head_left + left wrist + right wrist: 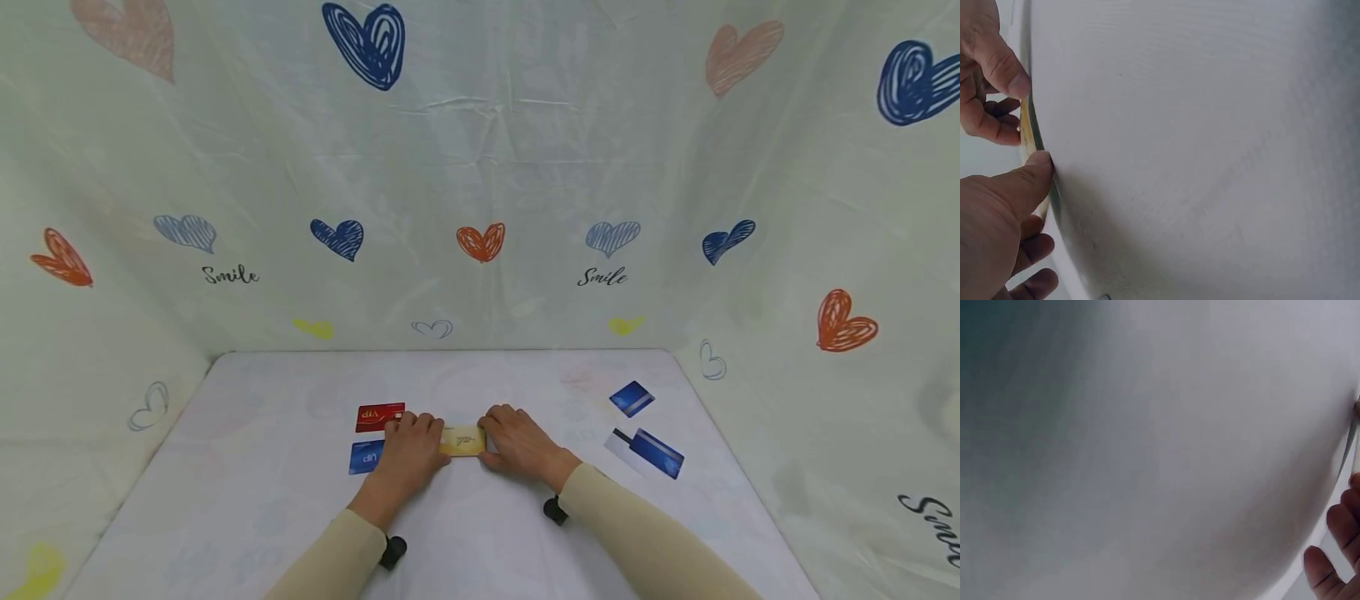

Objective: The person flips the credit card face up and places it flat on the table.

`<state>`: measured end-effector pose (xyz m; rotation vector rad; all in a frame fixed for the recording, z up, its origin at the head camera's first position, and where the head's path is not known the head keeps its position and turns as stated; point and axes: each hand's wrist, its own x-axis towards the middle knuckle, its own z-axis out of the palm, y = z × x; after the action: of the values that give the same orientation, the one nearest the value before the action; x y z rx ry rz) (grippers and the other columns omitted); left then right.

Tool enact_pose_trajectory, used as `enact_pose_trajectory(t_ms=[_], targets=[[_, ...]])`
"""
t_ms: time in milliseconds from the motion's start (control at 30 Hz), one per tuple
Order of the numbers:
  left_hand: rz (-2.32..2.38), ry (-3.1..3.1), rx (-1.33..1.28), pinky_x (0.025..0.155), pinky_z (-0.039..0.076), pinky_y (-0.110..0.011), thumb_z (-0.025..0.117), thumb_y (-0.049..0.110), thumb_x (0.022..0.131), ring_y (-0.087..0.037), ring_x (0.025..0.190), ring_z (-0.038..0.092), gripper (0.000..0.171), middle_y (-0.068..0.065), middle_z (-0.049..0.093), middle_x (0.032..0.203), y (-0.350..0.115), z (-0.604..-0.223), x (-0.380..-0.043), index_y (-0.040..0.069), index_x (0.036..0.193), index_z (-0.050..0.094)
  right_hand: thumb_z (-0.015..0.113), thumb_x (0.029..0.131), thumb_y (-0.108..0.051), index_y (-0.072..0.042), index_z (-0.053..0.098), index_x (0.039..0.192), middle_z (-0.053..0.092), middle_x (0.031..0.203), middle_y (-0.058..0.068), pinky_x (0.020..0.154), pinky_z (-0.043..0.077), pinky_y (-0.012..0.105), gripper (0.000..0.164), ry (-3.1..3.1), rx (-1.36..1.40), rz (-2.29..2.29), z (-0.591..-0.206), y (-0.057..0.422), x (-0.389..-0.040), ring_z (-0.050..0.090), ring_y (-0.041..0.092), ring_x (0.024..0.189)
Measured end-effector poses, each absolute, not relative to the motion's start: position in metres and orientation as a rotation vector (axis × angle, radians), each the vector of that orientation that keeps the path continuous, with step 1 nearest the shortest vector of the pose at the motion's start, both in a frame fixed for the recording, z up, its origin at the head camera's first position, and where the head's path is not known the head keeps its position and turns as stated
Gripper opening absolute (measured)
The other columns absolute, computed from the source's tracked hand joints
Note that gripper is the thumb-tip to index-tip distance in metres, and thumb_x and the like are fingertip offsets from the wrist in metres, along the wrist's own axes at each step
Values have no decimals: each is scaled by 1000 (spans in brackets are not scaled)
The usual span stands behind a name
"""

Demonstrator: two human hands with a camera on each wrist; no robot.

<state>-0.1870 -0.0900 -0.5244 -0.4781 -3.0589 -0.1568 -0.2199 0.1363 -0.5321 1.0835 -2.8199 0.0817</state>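
Left of and beyond the grip, the curtain [420, 175] behind the table [480, 533] reads "Smile" among coloured hearts. Nearer the grip, two cards, lettering upside down from the head view: red card [375, 423] "VIP", blue VIP card [364, 460] just below it. The left hand [412, 452] blocks the right end of the blue one and a corner of the red. That hand pinches the left end of the gold card [462, 442], which sits between both hands; its script is too small to read. The right hand [522, 446] pinches the other end, thumb nearest the body. Black wrist device [556, 510] by the right cuff. Right of the grip, well apart: pale card [621, 452] with black strip, partly under a lower blue card [660, 455]; upper blue card [632, 399], light stripe, just beyond. Far right, another "Smile", cut off.
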Motion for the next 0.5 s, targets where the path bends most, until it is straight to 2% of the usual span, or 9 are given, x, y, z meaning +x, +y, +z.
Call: enact_pose_trajectory(t_ms=[233, 500], targets=[[-157, -3043, -562, 105, 48, -57, 85, 37, 89, -34, 127, 56, 61, -12, 67, 135, -88, -523, -181, 7, 139, 66, 71, 101, -36, -8, 65, 136, 67, 131, 5, 94, 55, 39, 45, -2882, 1046, 83, -531, 134, -214, 62, 22, 120], [-175, -3088, -657, 116, 46, -55, 80, 40, 94, -32, 139, 55, 60, -10, 64, 143, -81, -520, -162, 8, 142, 64, 69, 102, -37, -10, 65, 137, 66, 139, 3, 101, 54, 41, 44, -2867, 1086, -51, -529, 136, -193, 61, 23, 128]])
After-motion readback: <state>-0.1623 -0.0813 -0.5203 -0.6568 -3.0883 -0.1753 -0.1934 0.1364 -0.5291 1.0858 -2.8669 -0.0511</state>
